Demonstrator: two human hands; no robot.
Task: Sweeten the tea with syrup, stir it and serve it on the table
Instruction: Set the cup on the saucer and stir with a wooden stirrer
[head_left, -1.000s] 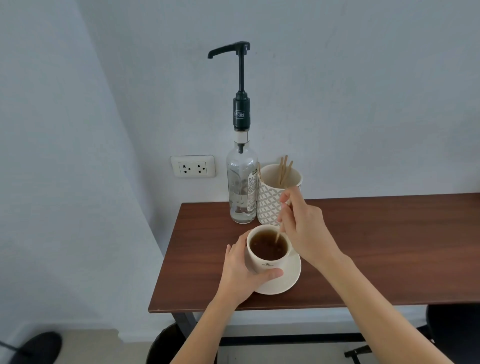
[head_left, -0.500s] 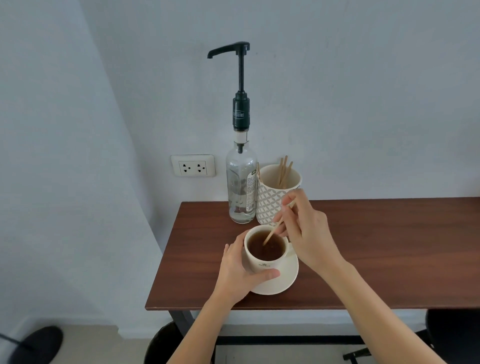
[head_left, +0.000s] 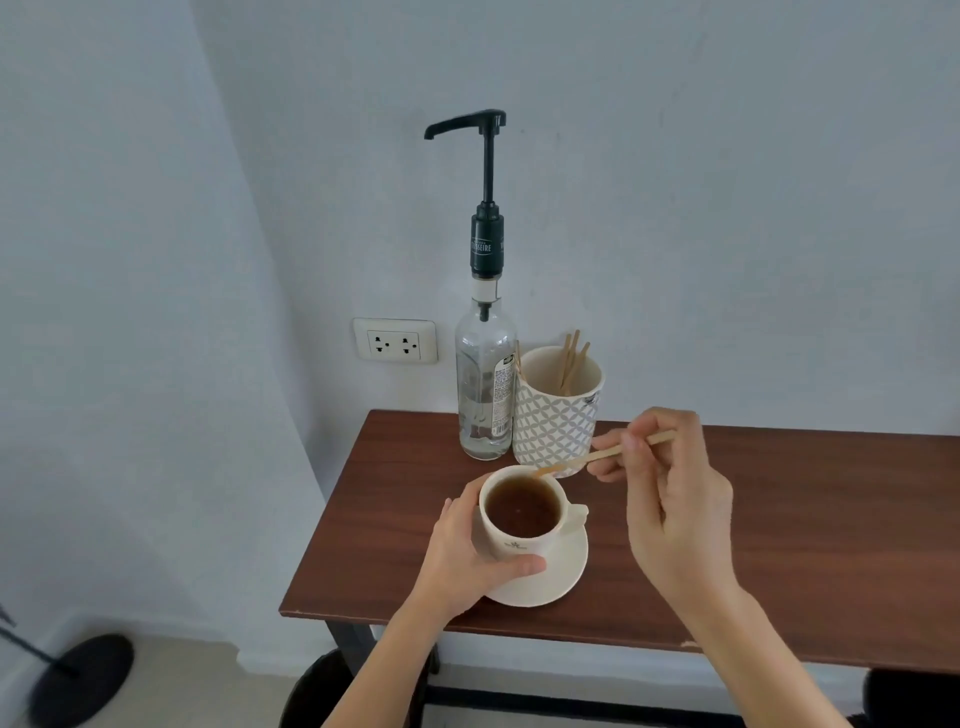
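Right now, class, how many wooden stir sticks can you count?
4 visible: one in the right hand, its tip at the teacup rim, and about three standing in the patterned cup. More may be hidden inside.

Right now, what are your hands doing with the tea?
Left hand wrapped around tea cup on saucer. Right hand pinching stir stick, tip at cup rim. Nothing in the way.

tea (head_left: 523, 512) brown | cup (head_left: 511, 540) cream | holder (head_left: 553, 426) grey-white lattice | table (head_left: 779, 545) dark wood | pump (head_left: 485, 208) black

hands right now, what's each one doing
Left hand: closed around the tea cup.
Right hand: pinching the wooden stir stick.
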